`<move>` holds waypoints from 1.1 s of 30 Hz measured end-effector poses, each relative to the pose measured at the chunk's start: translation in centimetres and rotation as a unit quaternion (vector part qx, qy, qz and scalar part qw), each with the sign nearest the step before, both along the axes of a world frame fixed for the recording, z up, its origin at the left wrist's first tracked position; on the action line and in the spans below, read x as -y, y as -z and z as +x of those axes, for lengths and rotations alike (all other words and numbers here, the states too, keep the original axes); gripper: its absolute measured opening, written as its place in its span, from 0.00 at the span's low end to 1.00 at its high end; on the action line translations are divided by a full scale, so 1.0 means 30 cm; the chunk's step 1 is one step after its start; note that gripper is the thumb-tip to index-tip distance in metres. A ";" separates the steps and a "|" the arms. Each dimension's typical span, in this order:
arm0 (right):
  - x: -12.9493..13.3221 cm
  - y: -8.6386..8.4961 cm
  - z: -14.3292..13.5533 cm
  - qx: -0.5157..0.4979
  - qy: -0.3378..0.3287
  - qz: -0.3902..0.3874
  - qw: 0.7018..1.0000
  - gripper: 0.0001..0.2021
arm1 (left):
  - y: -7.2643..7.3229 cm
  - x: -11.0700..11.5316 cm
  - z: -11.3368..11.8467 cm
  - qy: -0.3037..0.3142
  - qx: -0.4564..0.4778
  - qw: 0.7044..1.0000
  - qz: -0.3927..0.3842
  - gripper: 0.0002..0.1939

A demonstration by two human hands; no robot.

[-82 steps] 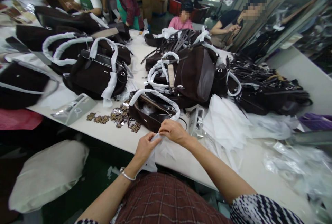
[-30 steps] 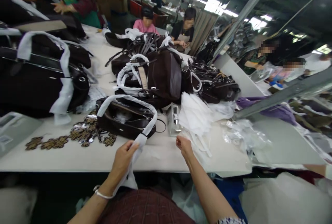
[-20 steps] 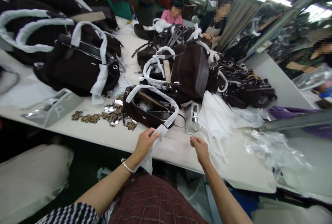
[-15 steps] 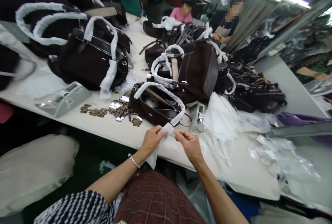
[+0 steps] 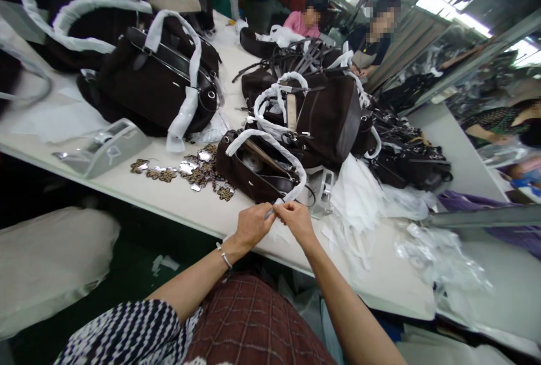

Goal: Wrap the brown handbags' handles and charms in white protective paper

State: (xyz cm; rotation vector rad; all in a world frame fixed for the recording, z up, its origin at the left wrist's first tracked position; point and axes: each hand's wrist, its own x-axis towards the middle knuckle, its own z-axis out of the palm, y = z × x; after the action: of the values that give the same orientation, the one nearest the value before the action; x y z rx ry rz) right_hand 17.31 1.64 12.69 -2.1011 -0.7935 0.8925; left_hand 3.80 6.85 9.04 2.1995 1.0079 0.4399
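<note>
A small dark brown handbag [image 5: 240, 176] sits with its top gaping at the table's near edge, pale stuffing showing inside. White paper covers its arched handle [image 5: 299, 165]. My left hand [image 5: 252, 225] is closed around the paper-wrapped lower end of that handle, which its fingers mostly hide. My right hand [image 5: 296, 221] pinches at the same spot, its fingertips touching those of the left. What lies in that pinch is too small to make out. Beside the bag stands a grey tape dispenser [image 5: 324, 187].
Patterned flower-shaped tags [image 5: 190, 170] lie left of the bag, near another tape dispenser [image 5: 103, 145]. Larger brown bags [image 5: 147, 92] with wrapped handles crowd behind. White paper sheets [image 5: 355, 196] and clear plastic bags [image 5: 443, 258] lie rightward. Co-workers [image 5: 306, 16] sit across the table.
My right hand has moved left to meet my left hand at the handle's end. The paper tail that hung below my left hand is now gathered or hidden by the hands.
</note>
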 end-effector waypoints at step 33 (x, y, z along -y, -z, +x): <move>0.097 0.076 0.081 0.299 -0.110 0.171 0.932 0.39 | -0.005 -0.017 -0.003 -0.048 0.236 0.902 -0.359 0.17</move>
State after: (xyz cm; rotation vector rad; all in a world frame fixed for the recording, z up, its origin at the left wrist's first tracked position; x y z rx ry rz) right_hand 19.75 -1.26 10.40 -1.9965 -1.4070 0.1698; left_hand 3.69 7.37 9.20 1.3018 0.8292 0.5122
